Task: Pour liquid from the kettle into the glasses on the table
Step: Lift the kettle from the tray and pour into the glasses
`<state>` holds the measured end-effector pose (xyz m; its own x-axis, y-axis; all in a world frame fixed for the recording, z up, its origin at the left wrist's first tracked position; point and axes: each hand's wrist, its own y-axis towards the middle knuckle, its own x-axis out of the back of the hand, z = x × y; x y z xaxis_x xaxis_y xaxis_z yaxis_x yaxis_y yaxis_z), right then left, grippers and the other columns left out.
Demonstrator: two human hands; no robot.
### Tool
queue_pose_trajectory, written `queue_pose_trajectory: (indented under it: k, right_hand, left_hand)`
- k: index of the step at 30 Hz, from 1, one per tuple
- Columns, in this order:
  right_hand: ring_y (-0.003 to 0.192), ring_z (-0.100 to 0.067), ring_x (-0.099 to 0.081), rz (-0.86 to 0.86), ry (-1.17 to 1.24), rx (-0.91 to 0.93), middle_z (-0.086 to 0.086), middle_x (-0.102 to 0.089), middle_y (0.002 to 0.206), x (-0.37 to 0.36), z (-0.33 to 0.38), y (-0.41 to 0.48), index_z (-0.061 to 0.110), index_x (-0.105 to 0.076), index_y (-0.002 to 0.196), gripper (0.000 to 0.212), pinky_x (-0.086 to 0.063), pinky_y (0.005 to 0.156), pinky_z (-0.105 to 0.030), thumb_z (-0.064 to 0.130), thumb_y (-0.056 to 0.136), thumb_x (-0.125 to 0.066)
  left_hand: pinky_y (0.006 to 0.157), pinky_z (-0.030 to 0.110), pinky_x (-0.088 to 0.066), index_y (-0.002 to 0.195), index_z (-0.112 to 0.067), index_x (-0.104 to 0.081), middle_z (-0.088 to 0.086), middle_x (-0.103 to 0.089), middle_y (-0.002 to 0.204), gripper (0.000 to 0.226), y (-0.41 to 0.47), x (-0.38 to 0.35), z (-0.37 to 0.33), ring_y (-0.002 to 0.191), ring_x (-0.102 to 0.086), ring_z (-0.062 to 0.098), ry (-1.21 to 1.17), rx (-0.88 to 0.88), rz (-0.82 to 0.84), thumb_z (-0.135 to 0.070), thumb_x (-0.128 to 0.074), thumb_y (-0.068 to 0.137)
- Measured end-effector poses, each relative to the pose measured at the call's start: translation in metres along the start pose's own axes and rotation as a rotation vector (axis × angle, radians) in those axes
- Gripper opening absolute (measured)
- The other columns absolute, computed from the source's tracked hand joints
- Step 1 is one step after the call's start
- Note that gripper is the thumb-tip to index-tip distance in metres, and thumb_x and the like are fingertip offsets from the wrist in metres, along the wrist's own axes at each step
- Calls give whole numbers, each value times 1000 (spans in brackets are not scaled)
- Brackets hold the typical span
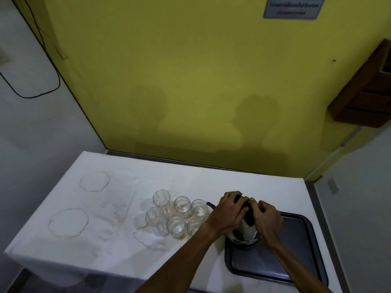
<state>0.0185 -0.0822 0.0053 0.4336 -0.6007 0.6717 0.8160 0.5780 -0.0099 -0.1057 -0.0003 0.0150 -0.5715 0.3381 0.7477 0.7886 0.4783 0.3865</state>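
Observation:
A metal kettle point(245, 233) stands on the near-left corner of a dark tray point(296, 250), its spout point(210, 205) pointing left toward the glasses. Both hands are on the kettle's dark top. My left hand point(229, 210) lies over the lid and handle, fingers curled on it. My right hand point(267, 216) grips the handle from the right side. Several clear empty glasses point(179, 212) stand clustered on the white cloth just left of the kettle. Most of the kettle's lid is hidden under my hands.
The white tablecloth point(95, 218) carries brown ring stains on its left half. A yellow wall rises behind the table, with a wooden shelf point(368, 92) at the upper right. A black cable point(31, 89) hangs on the left wall.

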Motion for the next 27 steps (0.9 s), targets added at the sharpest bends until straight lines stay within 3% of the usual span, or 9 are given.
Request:
queue_pose_trajectory:
  k: [5, 13, 17, 22, 27]
  right_hand:
    - [50, -23, -43, -3, 16, 7, -15, -50, 51, 0, 3, -4, 12, -37, 53, 54, -35, 53, -29, 53, 84, -53]
    - [51, -22, -43, 10, 11, 5, -13, -51, 51, 7, 5, -4, 12, -40, 53, 53, -33, 53, -30, 41, 92, -61]
    - [49, -19, -41, 12, 22, 14, -2, -43, 46, 10, 8, -4, 14, -37, 51, 56, -32, 52, -30, 43, 92, -61]
    - [48, -18, -38, 13, 19, 27, -3, -41, 46, 11, 10, -6, 15, -35, 52, 54, -29, 51, -31, 56, 83, -52]
    - [49, -20, -41, 19, 25, 22, -5, -46, 47, 12, 7, -4, 14, -38, 51, 55, -31, 52, -32, 45, 91, -62]
  left_hand:
    - [96, 40, -39, 122, -7, -53, 13, -54, 121, 26, 0, 0, 1, 113, -45, 26, 3, 13, 22, -20, -47, 100]
    - [98, 38, -39, 127, -7, -50, 12, -52, 125, 32, 1, 1, -3, 114, -46, 26, -23, 64, 44, -26, -45, 101]
    - [100, 40, -39, 130, -1, -47, 15, -53, 128, 41, 2, 1, -5, 116, -46, 28, 4, 83, 58, -31, -38, 102]
    - [113, 38, -26, 138, 2, -41, 19, -48, 139, 65, 0, 0, -9, 129, -40, 30, 23, 121, 71, -47, -19, 101]
    - [118, 33, -14, 143, 2, -37, 18, -42, 147, 70, -1, -4, -9, 139, -32, 30, 20, 163, 97, -51, -18, 101]
